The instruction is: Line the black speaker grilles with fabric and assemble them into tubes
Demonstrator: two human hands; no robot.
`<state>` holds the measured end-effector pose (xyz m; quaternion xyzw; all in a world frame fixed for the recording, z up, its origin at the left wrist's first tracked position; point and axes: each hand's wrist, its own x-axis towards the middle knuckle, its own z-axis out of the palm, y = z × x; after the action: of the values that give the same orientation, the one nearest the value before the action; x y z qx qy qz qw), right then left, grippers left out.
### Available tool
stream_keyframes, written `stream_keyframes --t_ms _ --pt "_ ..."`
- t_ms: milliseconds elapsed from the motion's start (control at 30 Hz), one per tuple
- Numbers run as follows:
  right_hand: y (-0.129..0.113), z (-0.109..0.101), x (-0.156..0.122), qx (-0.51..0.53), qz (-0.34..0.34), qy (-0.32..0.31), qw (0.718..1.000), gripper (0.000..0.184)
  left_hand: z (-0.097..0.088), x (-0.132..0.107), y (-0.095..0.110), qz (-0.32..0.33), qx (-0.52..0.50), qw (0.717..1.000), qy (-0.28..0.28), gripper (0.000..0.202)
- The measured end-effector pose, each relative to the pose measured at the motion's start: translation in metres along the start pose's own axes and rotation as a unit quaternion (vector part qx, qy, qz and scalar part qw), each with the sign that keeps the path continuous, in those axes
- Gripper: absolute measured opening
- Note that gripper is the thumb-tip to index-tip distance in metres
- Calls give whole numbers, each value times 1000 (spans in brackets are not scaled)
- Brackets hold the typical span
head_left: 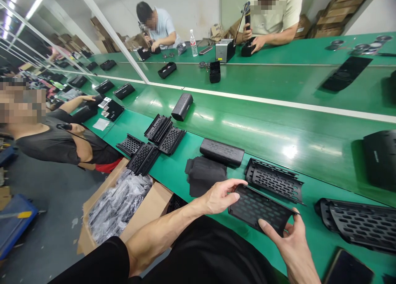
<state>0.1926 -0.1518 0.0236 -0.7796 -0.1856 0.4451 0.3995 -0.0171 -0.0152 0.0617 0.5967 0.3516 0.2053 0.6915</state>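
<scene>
With the left hand (220, 197) pinching one end of a perforated black grille panel (260, 212) and the right hand (295, 240) pinching the other, we hold it over the green bench (173, 164), right of the cardboard box (145, 213); this looks like a two-handed positioning step, and moving on calls for an even grip. The box holds crumpled clear plastic wrapping (117, 207), its contents hard to make out.

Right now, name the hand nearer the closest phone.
Right. The right hand is just left of the phone; the left hand is farther left, across the panel.
</scene>
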Motion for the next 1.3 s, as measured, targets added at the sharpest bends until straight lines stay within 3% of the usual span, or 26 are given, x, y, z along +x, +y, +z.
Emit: stream_keyframes --t_ms 133,200,400,533,933,1133,1300 --pt "-1 2 -1 -23 28 10 999 144 0 5 -8 -14 -1 1000 14 50" --pt "-2 0 -2 -12 46 1 999 142 0 9 -13 -19 -32 999 21 53" --pt "2 -18 2 110 135 -10 985 89 -5 21 -29 -61 -163 983 60 61" --pt "6 -23 10 144 140 -5 980 79 -8 25 -38 -98 -210 970 74 62" --pt "7 -18 9 176 137 10 975 76 -6 23 -33 -88 -194 973 91 51" --pt "5 -20 9 126 116 2 985 74 -6 23 -39 -89 -199 971 97 48" --pt "-3 -19 16 -2 28 25 999 102 -3 23 -38 -76 -184 975 94 46"
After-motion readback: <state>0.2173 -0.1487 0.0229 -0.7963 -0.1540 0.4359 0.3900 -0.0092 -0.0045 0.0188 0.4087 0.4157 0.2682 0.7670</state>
